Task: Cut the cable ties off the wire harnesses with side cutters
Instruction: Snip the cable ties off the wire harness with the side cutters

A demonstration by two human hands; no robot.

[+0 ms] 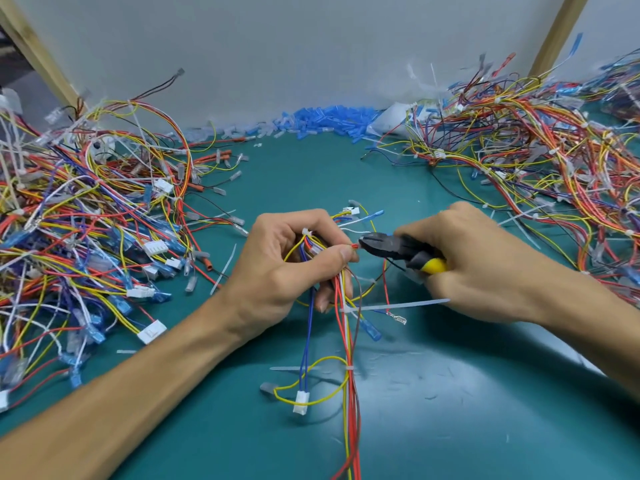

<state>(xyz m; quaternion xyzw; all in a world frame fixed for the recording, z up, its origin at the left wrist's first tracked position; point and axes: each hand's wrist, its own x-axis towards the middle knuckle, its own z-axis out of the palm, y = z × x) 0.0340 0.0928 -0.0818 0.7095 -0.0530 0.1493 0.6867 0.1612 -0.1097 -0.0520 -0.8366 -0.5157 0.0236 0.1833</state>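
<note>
While the left hand (294, 261) pinched the harness (348, 344) above the mat (450, 393) and the right hand (485, 265) gripped the cutters (394, 247), their tips touched a red wire end (354, 245); squeezing could sever wire, not tie (306, 232).

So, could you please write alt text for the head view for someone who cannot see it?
A left hand grips a harness while the right hand holds side cutters at it over a teal table; wire piles lie on both sides.

Harness workshop (wire heaps (86, 220) everywhere)
</note>
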